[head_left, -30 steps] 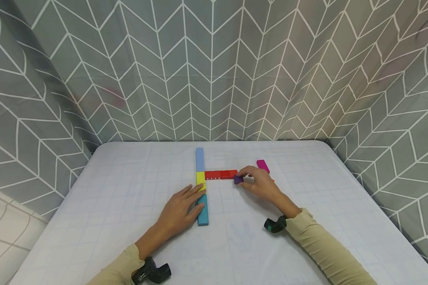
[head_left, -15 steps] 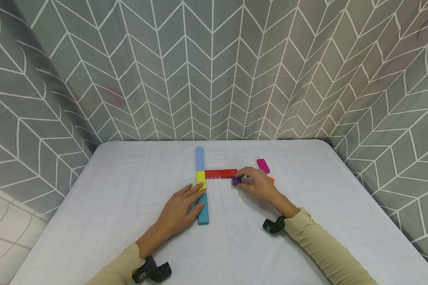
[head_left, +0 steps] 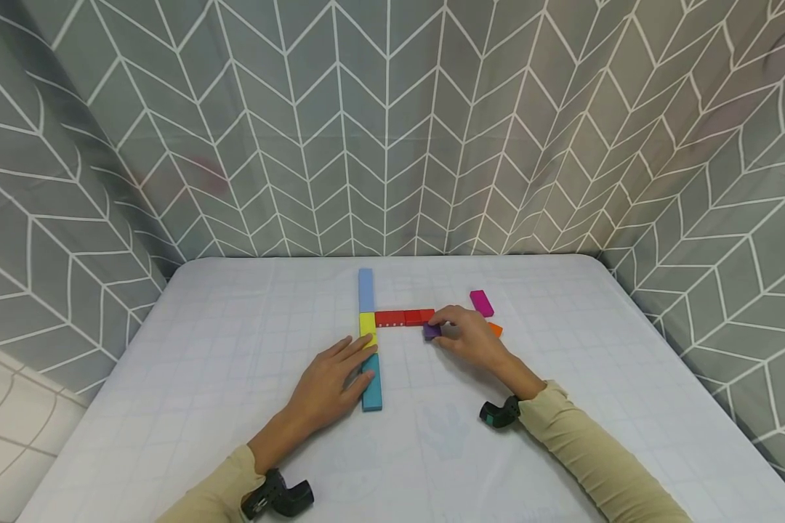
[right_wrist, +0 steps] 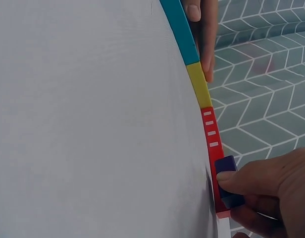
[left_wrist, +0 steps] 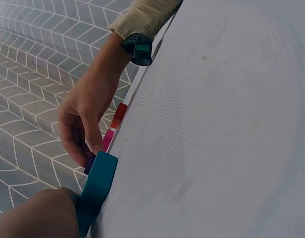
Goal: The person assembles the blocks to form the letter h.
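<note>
My right hand (head_left: pixel 474 340) pinches a small purple block (head_left: pixel 432 332) between thumb and fingers, right at the right end of a row of red blocks (head_left: pixel 389 319). In the right wrist view the purple block (right_wrist: pixel 230 181) overlaps the red row (right_wrist: pixel 212 134). My left hand (head_left: pixel 323 385) lies with extended fingers on the column, fingertips on the yellow block (head_left: pixel 367 323) and thumb at the teal block (head_left: pixel 371 396). A light blue block (head_left: pixel 365 290) continues the column at the far end. The red row runs rightward from the yellow block.
A magenta block (head_left: pixel 481 303) lies loose beyond the right hand. Partly hidden behind that hand is an orange block (head_left: pixel 495 329). The white-covered table (head_left: pixel 248 312) ends at a patterned grey curtain (head_left: pixel 392 145). Each wrist wears a black camera (head_left: pixel 500 412).
My right hand has slid the purple block slightly left along the end of the red row, and more of the orange block shows. The left hand stays in place.
</note>
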A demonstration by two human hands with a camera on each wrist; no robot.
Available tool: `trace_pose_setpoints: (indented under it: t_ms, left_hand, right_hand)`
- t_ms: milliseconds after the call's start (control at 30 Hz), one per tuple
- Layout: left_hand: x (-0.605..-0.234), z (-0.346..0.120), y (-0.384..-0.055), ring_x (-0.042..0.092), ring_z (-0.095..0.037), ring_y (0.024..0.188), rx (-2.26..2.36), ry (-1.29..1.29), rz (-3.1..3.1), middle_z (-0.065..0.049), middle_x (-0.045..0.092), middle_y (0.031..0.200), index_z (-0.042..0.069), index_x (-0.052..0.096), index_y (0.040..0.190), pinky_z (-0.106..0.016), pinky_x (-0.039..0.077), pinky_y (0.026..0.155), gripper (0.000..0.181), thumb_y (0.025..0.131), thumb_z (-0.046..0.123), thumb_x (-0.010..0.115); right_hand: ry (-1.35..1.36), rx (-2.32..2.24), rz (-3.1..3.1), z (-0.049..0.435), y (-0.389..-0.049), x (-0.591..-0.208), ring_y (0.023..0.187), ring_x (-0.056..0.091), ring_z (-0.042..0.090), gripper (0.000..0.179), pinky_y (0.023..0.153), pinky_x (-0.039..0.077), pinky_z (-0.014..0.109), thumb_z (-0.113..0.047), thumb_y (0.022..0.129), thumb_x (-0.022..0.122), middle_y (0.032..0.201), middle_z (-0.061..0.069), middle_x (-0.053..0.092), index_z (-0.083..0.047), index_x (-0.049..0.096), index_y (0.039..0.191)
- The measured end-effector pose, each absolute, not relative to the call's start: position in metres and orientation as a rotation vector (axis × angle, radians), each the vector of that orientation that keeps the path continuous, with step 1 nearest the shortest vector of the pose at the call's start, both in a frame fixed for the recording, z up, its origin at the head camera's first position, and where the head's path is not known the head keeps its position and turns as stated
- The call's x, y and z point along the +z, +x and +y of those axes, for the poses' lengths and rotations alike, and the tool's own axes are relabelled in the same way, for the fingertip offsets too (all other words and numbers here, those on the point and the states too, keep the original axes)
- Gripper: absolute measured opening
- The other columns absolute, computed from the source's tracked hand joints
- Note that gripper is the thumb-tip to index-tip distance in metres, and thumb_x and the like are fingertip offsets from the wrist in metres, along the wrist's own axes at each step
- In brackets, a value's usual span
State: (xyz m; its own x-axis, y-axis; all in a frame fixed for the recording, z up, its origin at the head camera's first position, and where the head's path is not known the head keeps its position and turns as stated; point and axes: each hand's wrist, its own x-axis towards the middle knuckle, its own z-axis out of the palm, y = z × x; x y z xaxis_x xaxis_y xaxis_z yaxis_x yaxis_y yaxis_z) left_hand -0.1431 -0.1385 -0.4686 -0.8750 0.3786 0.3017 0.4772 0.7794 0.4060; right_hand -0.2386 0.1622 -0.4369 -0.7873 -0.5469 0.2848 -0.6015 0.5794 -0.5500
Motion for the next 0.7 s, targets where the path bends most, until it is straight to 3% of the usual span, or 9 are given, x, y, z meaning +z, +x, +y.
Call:
trace_pose_setpoints:
  t_ms: [700]
  left_hand:
    - [-0.4693, -0.139, -0.1439, 0.04, -0.031, 0.147, -0.712, -0.667, -2.773, 0.001, 0.048, 0.158, 0.017, 0.06, 0.15, -0.057, 0.038, 0.114, 0.05, 0.104, 0.038, 0.062]
  right_hand:
    - [1.021, 0.991, -2.653, 0.1578, -0.2408, -0.441, 0.104, 0.068, 0.027, 0.021, 0.092, 0.058, 0.041, 0.003, 0.085, 0.083, 0.112, 0.01, 0.07, -0.001, 0.077, 0.105]
